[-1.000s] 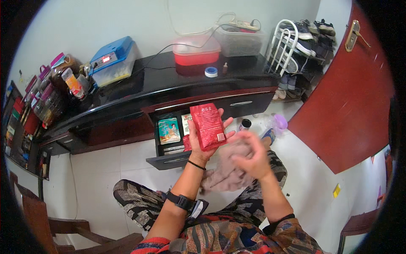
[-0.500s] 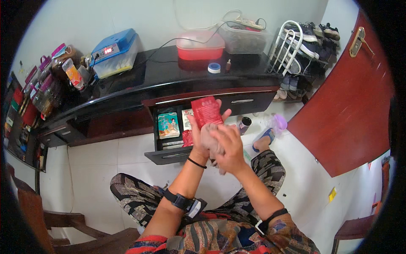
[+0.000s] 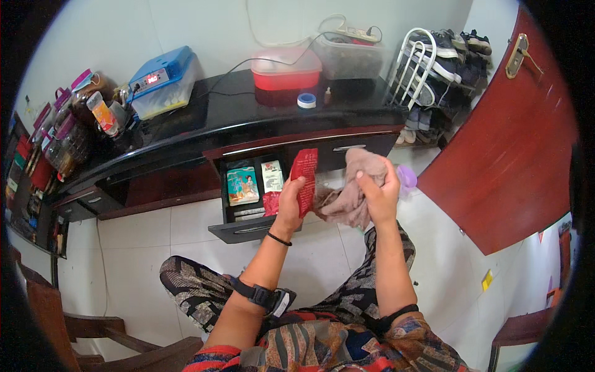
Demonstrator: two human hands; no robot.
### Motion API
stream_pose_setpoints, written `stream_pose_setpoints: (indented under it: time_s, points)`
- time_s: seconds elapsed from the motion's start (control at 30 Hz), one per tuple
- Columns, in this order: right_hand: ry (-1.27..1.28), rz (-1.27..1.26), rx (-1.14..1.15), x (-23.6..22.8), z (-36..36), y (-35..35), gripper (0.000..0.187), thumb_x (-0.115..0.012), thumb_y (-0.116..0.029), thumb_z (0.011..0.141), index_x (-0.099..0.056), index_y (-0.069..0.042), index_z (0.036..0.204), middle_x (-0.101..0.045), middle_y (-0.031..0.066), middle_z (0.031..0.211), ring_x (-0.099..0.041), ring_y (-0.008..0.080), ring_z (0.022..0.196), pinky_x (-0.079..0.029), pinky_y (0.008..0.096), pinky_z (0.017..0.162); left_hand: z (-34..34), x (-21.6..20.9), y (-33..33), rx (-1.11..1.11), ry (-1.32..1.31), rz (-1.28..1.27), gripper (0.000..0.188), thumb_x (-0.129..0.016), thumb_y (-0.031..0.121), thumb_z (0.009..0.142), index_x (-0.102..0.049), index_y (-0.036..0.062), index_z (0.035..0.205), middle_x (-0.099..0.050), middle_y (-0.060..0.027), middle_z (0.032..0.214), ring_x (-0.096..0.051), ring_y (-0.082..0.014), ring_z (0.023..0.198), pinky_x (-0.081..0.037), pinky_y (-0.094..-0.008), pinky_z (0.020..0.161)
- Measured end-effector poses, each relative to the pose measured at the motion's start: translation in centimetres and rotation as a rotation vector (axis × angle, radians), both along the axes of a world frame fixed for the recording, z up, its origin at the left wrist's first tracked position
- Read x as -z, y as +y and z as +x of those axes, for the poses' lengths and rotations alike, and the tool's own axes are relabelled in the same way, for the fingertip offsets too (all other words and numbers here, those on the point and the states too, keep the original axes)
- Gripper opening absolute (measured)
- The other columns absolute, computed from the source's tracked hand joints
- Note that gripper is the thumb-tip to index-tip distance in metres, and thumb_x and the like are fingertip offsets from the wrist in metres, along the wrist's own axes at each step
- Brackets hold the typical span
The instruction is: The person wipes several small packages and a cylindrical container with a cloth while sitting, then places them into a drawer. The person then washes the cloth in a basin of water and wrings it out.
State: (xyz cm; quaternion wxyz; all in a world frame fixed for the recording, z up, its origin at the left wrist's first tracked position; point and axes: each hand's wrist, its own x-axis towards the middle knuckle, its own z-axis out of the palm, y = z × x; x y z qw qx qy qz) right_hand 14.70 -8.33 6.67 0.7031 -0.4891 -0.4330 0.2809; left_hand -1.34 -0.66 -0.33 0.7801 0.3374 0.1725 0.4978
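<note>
My left hand (image 3: 290,201) is closed on a flat red packet (image 3: 306,177), held upright on its edge with the thumb across it. In my right hand (image 3: 381,193) a greyish-pink cloth (image 3: 354,201) is gripped at its upper right, and its darker, dirty-looking part hangs towards the packet. Both hands are in front of an open drawer (image 3: 238,232). Inside the drawer lie a teal packet (image 3: 242,185) with a printed figure, a white packet (image 3: 271,177) and another red packet (image 3: 271,203), partly behind my left hand.
On the black counter (image 3: 229,111) stand a blue-lidded clear box (image 3: 162,87), a red tub (image 3: 286,68), a roll of tape (image 3: 306,100) and a small bottle (image 3: 327,95). Jars (image 3: 70,133) crowd the left. A shoe rack (image 3: 421,68) and a red door (image 3: 502,142) are at the right.
The cloth has come away from the red packet and moved right with my right hand. My left hand has turned the packet from face-up to edge-on. The view has shifted slightly.
</note>
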Motion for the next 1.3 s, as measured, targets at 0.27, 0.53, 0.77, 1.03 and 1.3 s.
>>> stream_pose_setpoints:
  time_s: [0.27,0.53,0.77,1.03,1.3]
  points:
    - [-0.829,0.156,0.22,2.9,-5.1,-2.5,0.044,-0.07,-0.003,0.065,-0.056,0.0,0.106,-0.054,0.0162,0.109,-0.057,0.0312,0.096,-0.046,0.0352,0.086,0.2,-1.1,-0.7,0.049,-0.22,0.048,0.041,-0.046,0.009,0.081,-0.047,-0.0033,0.121,-0.061,-0.0168,0.111,-0.061,-0.0285,0.1,-0.049,-0.0399,0.089]
    - [-0.896,0.191,0.316,0.4,-2.6,1.1,0.04,-0.066,-0.001,0.065,-0.057,0.0,0.104,-0.059,0.0158,0.101,-0.059,0.0343,0.093,-0.048,0.039,0.081,0.6,0.0,-2.0,0.26,-0.304,-0.124,0.05,-0.044,0.005,0.076,-0.045,-0.001,0.125,-0.056,-0.0141,0.119,-0.057,-0.0273,0.107,-0.046,-0.0406,0.095]
    - [-0.682,-0.026,0.388,0.1,-0.2,2.0,0.035,-0.067,-0.006,0.071,-0.058,-0.002,0.105,-0.058,0.015,0.099,-0.058,0.034,0.091,-0.048,0.0377,0.078,0.1,-0.8,-2.4,0.319,-0.261,-0.113,0.05,-0.046,0.009,0.077,-0.045,-0.0033,0.126,-0.057,-0.0177,0.118,-0.059,-0.0305,0.104,-0.048,-0.0433,0.093]
    - [-0.79,0.07,0.149,2.8,-1.4,-1.0,0.038,-0.067,-0.003,0.066,-0.058,0.002,0.102,-0.058,0.0143,0.102,-0.059,0.028,0.093,-0.048,0.0311,0.08,1.4,-0.5,-1.1,0.318,-0.509,-0.25,0.048,-0.045,0.015,0.083,-0.044,-0.0037,0.127,-0.055,-0.0207,0.123,-0.055,-0.0355,0.111,-0.043,-0.0491,0.099]
    - [-0.648,0.094,0.116,2.8,-2.7,-4.7,0.035,-0.066,-0.002,0.068,-0.059,0.001,0.102,-0.056,0.0152,0.101,-0.06,0.031,0.087,-0.049,0.0337,0.075,1.2,-1.0,0.7,0.22,-0.518,-0.231,0.042,-0.037,0.023,0.09,-0.049,-0.0018,0.123,-0.057,-0.0202,0.121,-0.057,-0.0344,0.109,-0.042,-0.0473,0.098]
